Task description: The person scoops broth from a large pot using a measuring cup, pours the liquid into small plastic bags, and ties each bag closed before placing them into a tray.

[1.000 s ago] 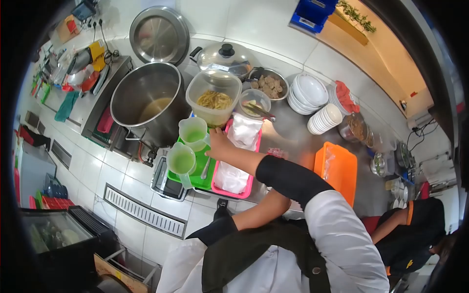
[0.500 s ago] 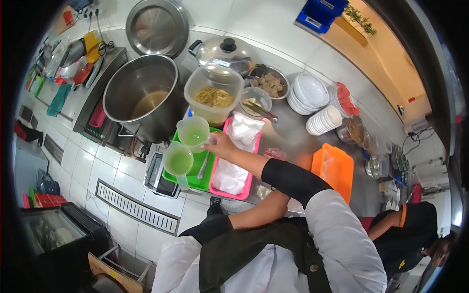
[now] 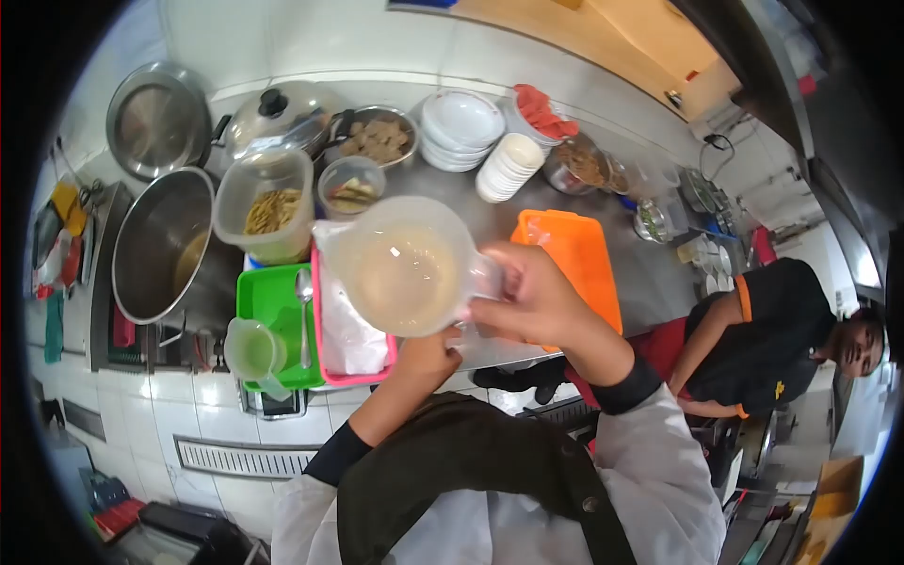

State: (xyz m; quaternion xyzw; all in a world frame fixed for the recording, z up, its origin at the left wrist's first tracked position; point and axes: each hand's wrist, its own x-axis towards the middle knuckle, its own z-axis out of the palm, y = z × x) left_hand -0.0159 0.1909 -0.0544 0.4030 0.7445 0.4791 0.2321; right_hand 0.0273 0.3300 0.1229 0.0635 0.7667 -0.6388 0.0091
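Observation:
A translucent plastic jug (image 3: 405, 268) of cloudy liquid hangs above the counter, its handle gripped by my right hand (image 3: 537, 294). Below the jug is my left hand (image 3: 435, 356), partly hidden by it, with its visible fingers curled; what they hold, if anything, is hidden. At the left, a second jug (image 3: 254, 349) stands at the green tray (image 3: 268, 280), where a metal spoon (image 3: 304, 320) also lies. White sheets (image 3: 348, 334) fill the pink tray (image 3: 358, 379), partly behind the raised jug.
Behind are a large steel pot (image 3: 151, 250), a tub of yellowish pieces (image 3: 268, 212), a bowl of brown chunks (image 3: 379, 141), white bowls (image 3: 457, 132) and stacked cups (image 3: 508, 168). An orange tray (image 3: 574, 264) lies right of centre. A person (image 3: 763, 330) is at the right.
My right hand has lifted one jug from beside the other and brought it right and closer to the camera. My left hand has come into view below it. The view has shifted right.

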